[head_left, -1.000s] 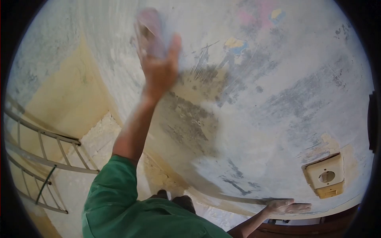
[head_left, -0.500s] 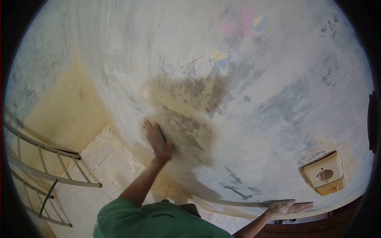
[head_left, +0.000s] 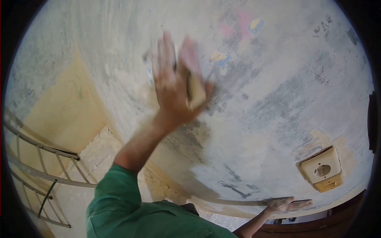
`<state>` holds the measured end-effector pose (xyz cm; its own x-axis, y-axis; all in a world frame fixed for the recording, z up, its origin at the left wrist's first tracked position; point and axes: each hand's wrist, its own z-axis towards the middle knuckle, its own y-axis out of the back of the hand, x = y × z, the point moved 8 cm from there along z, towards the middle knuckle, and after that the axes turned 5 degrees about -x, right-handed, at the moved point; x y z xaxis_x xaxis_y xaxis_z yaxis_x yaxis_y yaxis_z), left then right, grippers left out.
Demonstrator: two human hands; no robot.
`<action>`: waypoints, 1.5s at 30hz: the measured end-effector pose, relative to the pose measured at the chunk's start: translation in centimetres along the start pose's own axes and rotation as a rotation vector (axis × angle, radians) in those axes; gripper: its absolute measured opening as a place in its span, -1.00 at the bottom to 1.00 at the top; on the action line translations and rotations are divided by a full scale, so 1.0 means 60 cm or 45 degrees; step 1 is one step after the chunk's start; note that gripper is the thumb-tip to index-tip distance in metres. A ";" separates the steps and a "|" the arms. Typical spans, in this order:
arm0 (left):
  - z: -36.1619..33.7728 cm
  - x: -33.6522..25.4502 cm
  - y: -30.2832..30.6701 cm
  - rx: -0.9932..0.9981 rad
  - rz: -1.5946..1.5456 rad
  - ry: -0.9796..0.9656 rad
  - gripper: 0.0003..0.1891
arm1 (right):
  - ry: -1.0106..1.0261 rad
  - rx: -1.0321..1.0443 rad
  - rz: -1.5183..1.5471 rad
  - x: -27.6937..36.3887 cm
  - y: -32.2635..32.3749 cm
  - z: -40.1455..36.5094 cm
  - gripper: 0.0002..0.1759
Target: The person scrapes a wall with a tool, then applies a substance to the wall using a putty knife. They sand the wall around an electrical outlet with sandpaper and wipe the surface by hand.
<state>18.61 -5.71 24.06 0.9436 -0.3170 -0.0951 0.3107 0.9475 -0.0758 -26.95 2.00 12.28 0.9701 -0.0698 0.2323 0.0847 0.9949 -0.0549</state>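
Note:
My left hand (head_left: pixel 172 85) is pressed over a flat block (head_left: pixel 195 93) against the wall (head_left: pixel 254 131), fingers pointing up and thumb at the right side. The block looks like a sanding block, pinkish above and cream below. Motion blurs it, and the hand hides much of it. Grey scuffs, patches of bare yellowish paint and pink and blue spots mark the wall's whitish surface. Low at the right, my right hand (head_left: pixel 289 204) lies flat near the wall's lower edge with its fingers stretched out, holding nothing.
A cream wall socket (head_left: pixel 320 170) sits loosely in its cutout above my right hand. Curved-looking metal rails with rungs (head_left: pixel 47 166), like a ladder, stand at the left. A brown wooden surface (head_left: pixel 309 228) shows at the lower right.
My left hand has swept up the wall with the block, from the damp-looking dark patch to above it. The right hand has stayed in place.

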 end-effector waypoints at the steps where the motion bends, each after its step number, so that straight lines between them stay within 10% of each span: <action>1: -0.038 -0.009 0.005 0.001 0.000 -0.004 -0.21 | 0.006 -0.010 0.009 0.000 0.001 -0.001 -0.22; 10: 0.082 0.056 0.014 0.038 -0.034 -0.298 -0.22 | 0.019 -0.016 0.034 0.011 0.003 0.002 -0.24; 16: 0.103 0.143 0.014 -0.117 -0.341 0.365 -0.26 | 0.037 -0.048 -0.006 0.012 0.007 0.002 -0.25; 24: -0.073 0.120 0.036 -0.080 -0.038 0.149 -0.31 | 0.034 -0.034 0.035 0.039 0.011 0.006 -0.22; 34: -0.313 0.101 0.046 -0.018 -0.051 0.503 -0.22 | 0.044 0.007 0.097 0.024 0.002 0.000 -0.20; 45: -0.654 0.006 0.102 0.797 -0.291 0.911 -0.41 | 0.182 0.248 0.032 0.020 0.008 -0.143 -0.18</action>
<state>16.39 -1.68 -15.36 0.6253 -0.2505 -0.7391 0.6769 0.6454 0.3539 -23.78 1.78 4.20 0.9949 -0.0405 0.0925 0.0279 0.9907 0.1329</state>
